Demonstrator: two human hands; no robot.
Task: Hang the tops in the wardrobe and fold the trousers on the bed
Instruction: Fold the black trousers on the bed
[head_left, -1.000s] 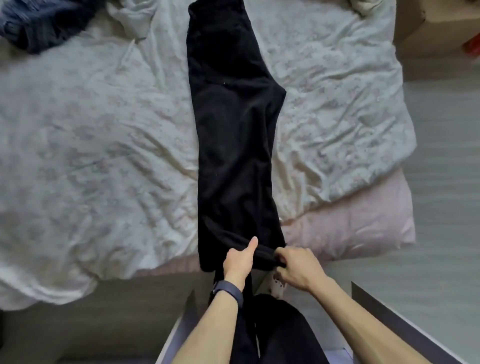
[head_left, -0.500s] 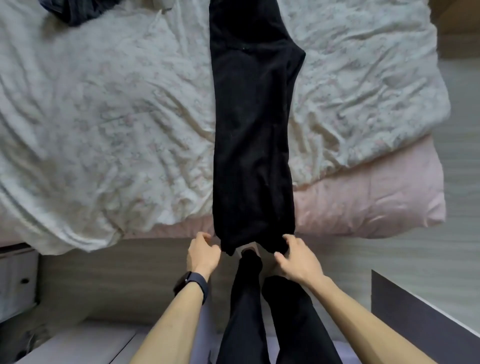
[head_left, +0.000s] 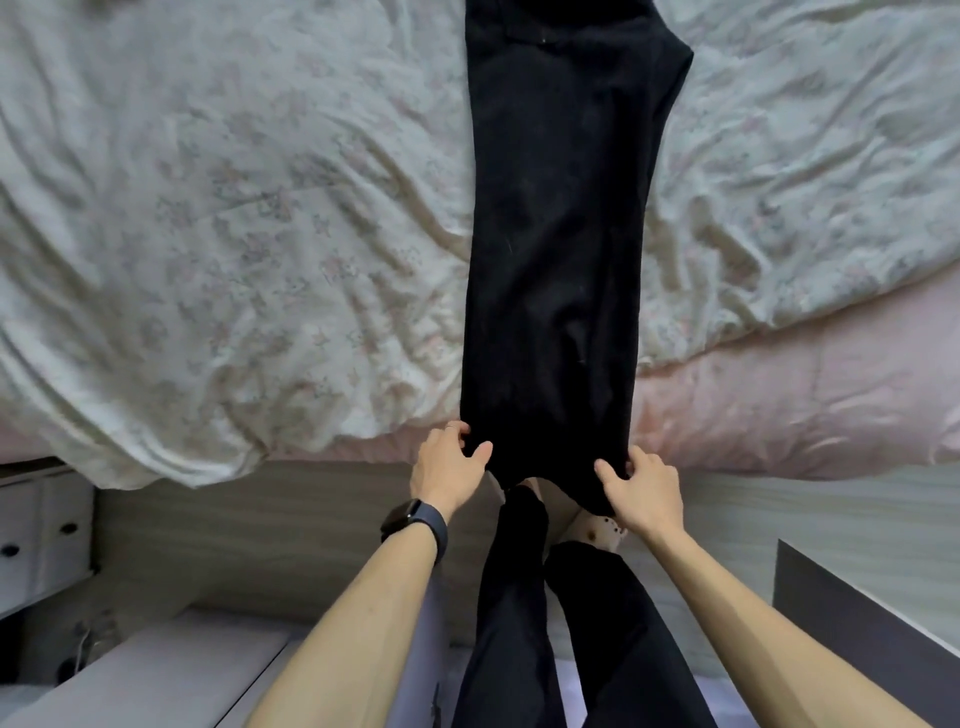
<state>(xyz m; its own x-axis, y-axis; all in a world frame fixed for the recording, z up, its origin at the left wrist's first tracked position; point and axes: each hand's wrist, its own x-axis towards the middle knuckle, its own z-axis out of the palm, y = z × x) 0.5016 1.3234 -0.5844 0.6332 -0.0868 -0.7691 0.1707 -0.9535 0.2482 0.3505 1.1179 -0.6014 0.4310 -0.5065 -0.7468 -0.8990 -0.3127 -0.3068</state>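
Shifted within the last second from the hem's middle to its corners, now pinching with curled fingers (head_left: 480, 451) of left hand (head_left: 447, 467) and right hand (head_left: 644, 488) the long black fabric trousers (head_left: 561, 234) stretched lengthwise on the rumpled white floral-quilted bed (head_left: 234, 234), seemingly ready for folding upward.

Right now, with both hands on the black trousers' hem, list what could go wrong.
The hem of the black trousers overhangs the bed, pinched by the left hand and right hand; a slipped grip could let it sag floorward. The duvet beneath is rumpled, so the fold may come out lumpy.
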